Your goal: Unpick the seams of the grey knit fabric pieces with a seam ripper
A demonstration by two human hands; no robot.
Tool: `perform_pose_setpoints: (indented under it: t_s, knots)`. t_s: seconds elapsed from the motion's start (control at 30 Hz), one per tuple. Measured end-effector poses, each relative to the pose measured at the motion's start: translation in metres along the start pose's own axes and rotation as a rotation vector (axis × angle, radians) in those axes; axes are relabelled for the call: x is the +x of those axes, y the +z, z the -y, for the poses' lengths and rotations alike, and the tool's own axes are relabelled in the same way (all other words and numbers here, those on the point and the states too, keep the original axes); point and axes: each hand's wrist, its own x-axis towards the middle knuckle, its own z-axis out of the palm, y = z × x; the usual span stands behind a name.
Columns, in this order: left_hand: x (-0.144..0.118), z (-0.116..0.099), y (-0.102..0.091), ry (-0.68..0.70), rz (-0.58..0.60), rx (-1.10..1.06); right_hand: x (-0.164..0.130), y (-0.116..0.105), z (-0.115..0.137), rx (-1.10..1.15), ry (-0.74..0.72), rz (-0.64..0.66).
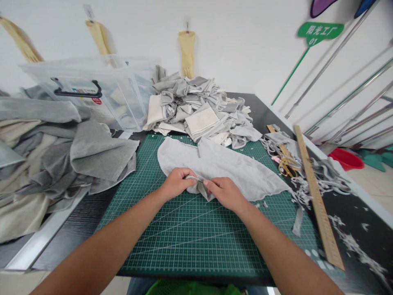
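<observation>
A light grey cloth (227,166) lies spread on the green cutting mat (196,241), its near edge bunched up. My left hand (178,183) pinches that bunched edge between thumb and fingers. Close beside it on the right, my right hand (225,192) grips the same edge, thumb pointing toward the left hand. A small fold of the cloth hangs down between the two hands. Parts of the fingers are hidden behind the fabric.
Grey cloths (101,151) are heaped at left, before a clear plastic bin (123,94). Behind the mat stands a pile of grey and white cloths (202,119). A wooden ruler (319,196), gold-handled scissors (285,168) and fabric scraps lie at right.
</observation>
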Motion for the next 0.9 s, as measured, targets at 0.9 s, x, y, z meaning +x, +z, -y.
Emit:
perform_pose_setpoints:
  t_s: [0.9]
  knots:
    - [0.0006, 0.0010, -0.0001, 0.029, 0.023, 0.053, -0.0002, 0.0016, -0.0017, -0.003, -0.019, 0.007]
